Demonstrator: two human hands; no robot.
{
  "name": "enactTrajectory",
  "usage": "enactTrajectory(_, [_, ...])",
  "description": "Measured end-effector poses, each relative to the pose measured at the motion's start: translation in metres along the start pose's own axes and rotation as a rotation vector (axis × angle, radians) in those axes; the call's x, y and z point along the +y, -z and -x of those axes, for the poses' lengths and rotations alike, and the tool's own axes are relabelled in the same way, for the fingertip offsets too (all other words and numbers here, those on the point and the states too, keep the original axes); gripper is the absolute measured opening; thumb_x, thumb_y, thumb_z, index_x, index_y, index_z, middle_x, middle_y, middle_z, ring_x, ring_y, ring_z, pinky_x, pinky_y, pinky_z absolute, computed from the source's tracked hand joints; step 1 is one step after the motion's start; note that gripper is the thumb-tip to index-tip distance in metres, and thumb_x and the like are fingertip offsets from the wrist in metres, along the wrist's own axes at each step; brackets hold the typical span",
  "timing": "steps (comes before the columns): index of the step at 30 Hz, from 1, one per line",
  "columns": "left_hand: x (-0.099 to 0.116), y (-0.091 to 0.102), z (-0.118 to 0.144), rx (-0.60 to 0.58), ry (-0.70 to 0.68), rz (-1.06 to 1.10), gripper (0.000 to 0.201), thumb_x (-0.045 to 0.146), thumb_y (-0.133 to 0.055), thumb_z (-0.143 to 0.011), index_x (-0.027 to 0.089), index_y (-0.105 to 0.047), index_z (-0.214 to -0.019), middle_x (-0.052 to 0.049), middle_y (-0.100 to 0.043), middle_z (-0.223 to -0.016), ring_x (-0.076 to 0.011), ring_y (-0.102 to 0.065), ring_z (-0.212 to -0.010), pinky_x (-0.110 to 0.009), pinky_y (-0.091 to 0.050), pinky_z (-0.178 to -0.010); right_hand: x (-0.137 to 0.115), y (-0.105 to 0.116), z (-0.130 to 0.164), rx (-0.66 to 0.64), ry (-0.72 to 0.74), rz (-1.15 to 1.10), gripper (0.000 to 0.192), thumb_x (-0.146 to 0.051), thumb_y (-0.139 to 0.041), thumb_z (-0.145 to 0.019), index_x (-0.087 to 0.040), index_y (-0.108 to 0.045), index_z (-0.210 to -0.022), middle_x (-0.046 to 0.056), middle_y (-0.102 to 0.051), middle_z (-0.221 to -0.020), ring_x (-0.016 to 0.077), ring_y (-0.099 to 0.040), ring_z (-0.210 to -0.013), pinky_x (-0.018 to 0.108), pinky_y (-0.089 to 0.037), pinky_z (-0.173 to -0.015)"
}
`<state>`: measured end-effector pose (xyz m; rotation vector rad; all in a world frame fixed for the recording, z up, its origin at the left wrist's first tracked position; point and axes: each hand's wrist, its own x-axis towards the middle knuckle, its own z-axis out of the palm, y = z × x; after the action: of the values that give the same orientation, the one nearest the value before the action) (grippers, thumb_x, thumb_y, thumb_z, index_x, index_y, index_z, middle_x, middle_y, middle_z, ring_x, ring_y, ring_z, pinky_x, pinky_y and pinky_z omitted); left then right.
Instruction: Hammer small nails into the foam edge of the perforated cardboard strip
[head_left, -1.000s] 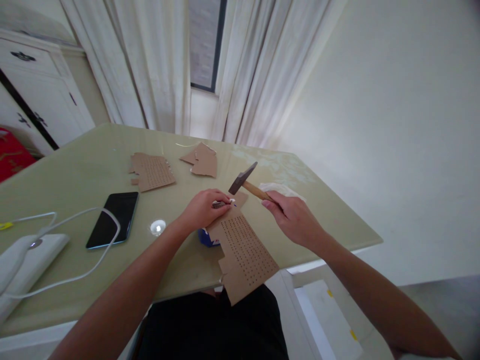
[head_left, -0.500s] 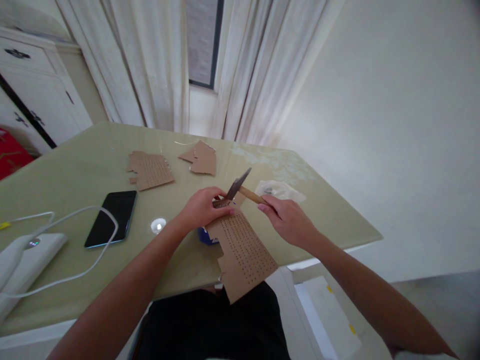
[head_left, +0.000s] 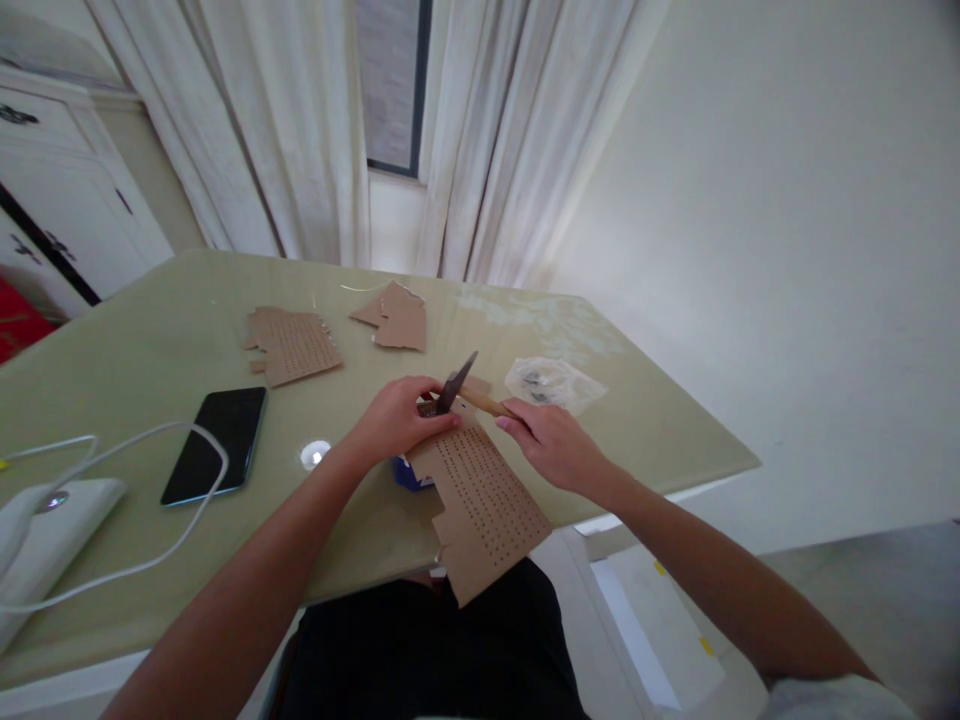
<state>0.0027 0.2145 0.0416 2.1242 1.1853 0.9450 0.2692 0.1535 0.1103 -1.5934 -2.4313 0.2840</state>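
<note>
Room: pale curtains and a plain wall stand behind a greenish glass-topped surface point(head_left: 150, 350).
Right hand: the right hand point(head_left: 551, 445) is closed around the wooden handle of a hammer point(head_left: 465, 385), whose dark head is down at the far end of the cardboard sheet.
Left hand: the left hand point(head_left: 397, 420) pinches something small against the cardboard right beside the hammer head; what it pinches is too small to tell.
Cardboard: the brown cardboard sheet point(head_left: 487, 500) is covered in rows of small holes, with ragged stepped edges; it lies partly on a blue box point(head_left: 409, 475) and overhangs the near edge of the surface.
Doing it well: short, light taps look wisest, with fingertips kept low and clear of the head, and the sheet pressed flat so it cannot tip off the edge.
Nearby: two more cardboard pieces point(head_left: 292, 345), a phone point(head_left: 217, 445), a clear bag point(head_left: 555, 383).
</note>
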Motion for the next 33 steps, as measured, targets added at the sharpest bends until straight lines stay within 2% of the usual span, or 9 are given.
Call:
enactTrajectory(4, [-0.002, -0.001, 0.000, -0.015, 0.023, 0.023, 0.040, 0.054, -0.084, -0.086, 0.023, -0.083, -0.111, -0.006, -0.086, -0.105, -0.0266, -0.077, -0.089, -0.037, -0.058, -0.082, 0.003, -0.007, 0.000, 0.069, -0.009, -0.081, 0.031, -0.041, -0.050, -0.115, -0.022, -0.069, -0.100, 0.005, -0.071, -0.084, 0.0221, -0.062, -0.077, 0.033, -0.034, -0.072])
enactTrajectory(8, [-0.003, -0.002, 0.000, -0.045, 0.054, 0.077, 0.044, 0.056, -0.082, -0.087, 0.022, -0.083, -0.116, -0.008, -0.086, -0.116, -0.0285, -0.079, -0.099, -0.038, -0.059, -0.089, 0.008, -0.011, 0.002, 0.045, -0.006, -0.153, 0.030, -0.036, -0.053, -0.113, -0.021, -0.066, -0.090, 0.001, -0.063, -0.075, 0.0196, -0.060, -0.072, 0.031, -0.033, -0.070])
enactTrajectory(10, [-0.003, -0.002, 0.000, -0.046, 0.086, 0.059, 0.047, 0.059, -0.081, -0.087, 0.022, -0.084, -0.115, -0.008, -0.086, -0.117, -0.0301, -0.079, -0.102, -0.040, -0.058, -0.091, 0.012, -0.012, 0.002, 0.075, 0.002, -0.191, 0.032, -0.039, -0.054, -0.113, -0.021, -0.067, -0.090, 0.000, -0.064, -0.075, 0.0190, -0.060, -0.071, 0.030, -0.034, -0.069])
enactTrajectory(13, [-0.003, -0.002, 0.000, -0.029, 0.152, 0.040, 0.050, 0.064, -0.077, -0.087, 0.022, -0.086, -0.112, -0.009, -0.087, -0.114, -0.0319, -0.079, -0.100, -0.042, -0.057, -0.091, 0.020, -0.015, -0.002, 0.212, -0.062, -0.216, 0.032, -0.042, -0.052, -0.114, -0.021, -0.072, -0.101, 0.002, -0.069, -0.080, 0.0196, -0.063, -0.073, 0.029, -0.038, -0.070])
enactTrajectory(15, [-0.003, -0.002, 0.000, -0.017, 0.181, 0.081, 0.050, 0.065, -0.074, -0.088, 0.022, -0.087, -0.109, -0.009, -0.087, -0.109, -0.0309, -0.079, -0.096, -0.041, -0.057, -0.089, 0.027, -0.022, -0.009, 0.248, -0.160, -0.140, 0.033, -0.041, -0.047, -0.116, -0.020, -0.074, -0.112, 0.004, -0.074, -0.087, 0.0208, -0.067, -0.077, 0.029, -0.042, -0.072])
enactTrajectory(18, [-0.004, -0.002, -0.001, 0.017, 0.186, 0.181, 0.048, 0.062, -0.073, -0.087, 0.021, -0.087, -0.106, -0.009, -0.087, -0.106, -0.0276, -0.077, -0.089, -0.038, -0.057, -0.083, 0.038, -0.041, -0.020, 0.192, -0.289, 0.031, 0.035, -0.036, -0.042, -0.118, -0.021, -0.073, -0.125, 0.009, -0.081, -0.107, 0.0238, -0.073, -0.093, 0.030, -0.047, -0.079])
enactTrajectory(22, [-0.008, -0.002, -0.002, 0.057, 0.204, 0.266, 0.047, 0.060, -0.074, -0.087, 0.019, -0.087, -0.104, -0.010, -0.087, -0.099, -0.0246, -0.074, -0.084, -0.033, -0.055, -0.072, 0.051, -0.071, -0.027, 0.173, -0.336, 0.116, 0.033, -0.033, -0.048, -0.116, -0.023, -0.072, -0.135, 0.013, -0.079, -0.123, 0.0273, -0.074, -0.106, 0.033, -0.049, -0.085])
enactTrajectory(27, [-0.013, -0.001, -0.001, 0.159, 0.224, 0.337, 0.048, 0.063, -0.075, -0.087, 0.019, -0.088, -0.101, -0.008, -0.085, -0.093, -0.0216, -0.071, -0.077, -0.030, -0.053, -0.067, 0.057, -0.096, -0.027, 0.158, -0.335, 0.201, 0.030, -0.032, -0.055, -0.113, -0.024, -0.073, -0.135, 0.013, -0.075, -0.117, 0.0284, -0.073, -0.102, 0.035, -0.049, -0.083])
enactTrajectory(33, [-0.011, 0.002, 0.000, 0.273, 0.228, 0.325, 0.052, 0.066, -0.075, -0.087, 0.018, -0.088, -0.102, -0.009, -0.086, -0.097, -0.0234, -0.072, -0.084, -0.031, -0.054, -0.074, 0.059, -0.106, -0.029, 0.169, -0.284, 0.192, 0.030, -0.029, -0.055, -0.113, -0.024, -0.073, -0.136, 0.014, -0.072, -0.121, 0.0287, -0.067, -0.112, 0.036, -0.049, -0.093])
